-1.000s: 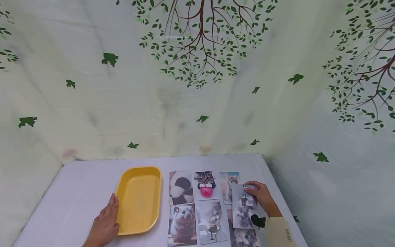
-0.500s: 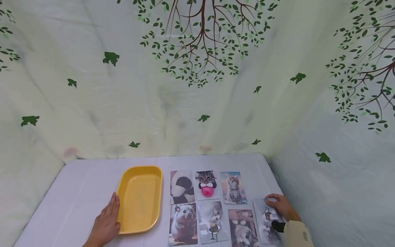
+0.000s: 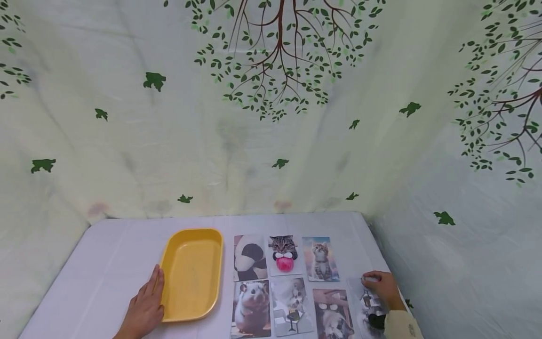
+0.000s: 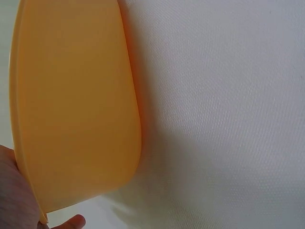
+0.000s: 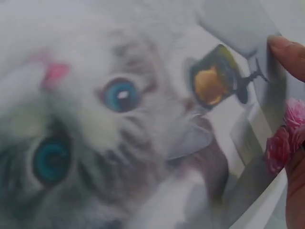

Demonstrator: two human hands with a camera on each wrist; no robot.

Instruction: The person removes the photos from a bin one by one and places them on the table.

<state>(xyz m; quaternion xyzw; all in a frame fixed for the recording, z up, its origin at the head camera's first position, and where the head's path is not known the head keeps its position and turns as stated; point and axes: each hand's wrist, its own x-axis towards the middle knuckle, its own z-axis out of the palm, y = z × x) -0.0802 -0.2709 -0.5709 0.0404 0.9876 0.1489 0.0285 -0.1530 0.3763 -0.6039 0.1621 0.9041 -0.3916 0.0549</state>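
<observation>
My left hand (image 3: 146, 301) lies flat on the white table with straight fingers against the left side of a yellow tray (image 3: 192, 273). The left wrist view shows the tray's wall (image 4: 71, 105) close up and my thumb tip (image 4: 71, 222) below it. My right hand (image 3: 377, 282) pinches the far end of a kitten photo card (image 3: 367, 308), which lies at the table's right edge. In the right wrist view the card (image 5: 119, 124) fills the frame with a blue-eyed kitten, and a fingertip (image 5: 288, 50) sits on its edge.
Several animal photo cards lie in two rows right of the tray: a cat with a pink ball (image 3: 284, 254), a kitten (image 3: 320, 259), a hamster (image 3: 251, 308), a dog with glasses (image 3: 332, 313). A tree-print curtain (image 3: 271, 117) walls in the back and right.
My right hand carried the kitten card from above the right-hand cards out to the right and down to the table's right edge. The left hand and tray stayed put.
</observation>
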